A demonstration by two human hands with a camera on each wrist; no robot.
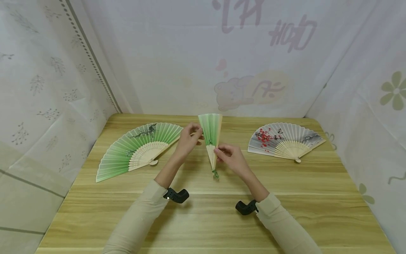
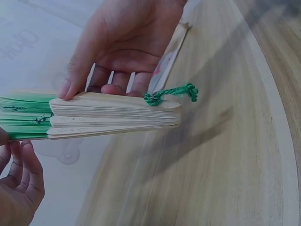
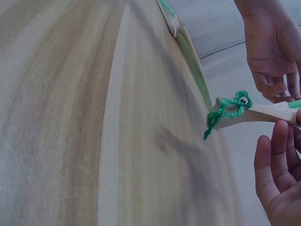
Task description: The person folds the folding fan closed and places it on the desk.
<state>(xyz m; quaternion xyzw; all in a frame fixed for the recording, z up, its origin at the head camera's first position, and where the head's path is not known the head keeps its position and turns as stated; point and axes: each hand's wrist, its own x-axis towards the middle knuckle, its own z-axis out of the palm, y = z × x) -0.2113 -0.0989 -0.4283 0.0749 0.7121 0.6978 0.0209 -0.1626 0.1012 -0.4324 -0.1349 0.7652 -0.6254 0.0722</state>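
A partly spread green folding fan (image 1: 210,128) is held up over the middle of the table, its pale wooden ribs converging downward. My right hand (image 1: 234,159) pinches it by the ribs along its right side. On the other side, my left hand (image 1: 189,139) pinches the left edge of the green leaf between thumb and fingers. A knotted green cord (image 2: 171,94) hangs from the pivot end, clear of both hands. In the left wrist view the ribs are stacked in a few uneven bundles.
An open green fan (image 1: 118,155) with a dark branch print lies at the left of the wooden table (image 1: 209,225). At the right lies an open grey-white fan (image 1: 269,141) with red blossoms. Printed curtains (image 1: 158,63) enclose the back and sides.
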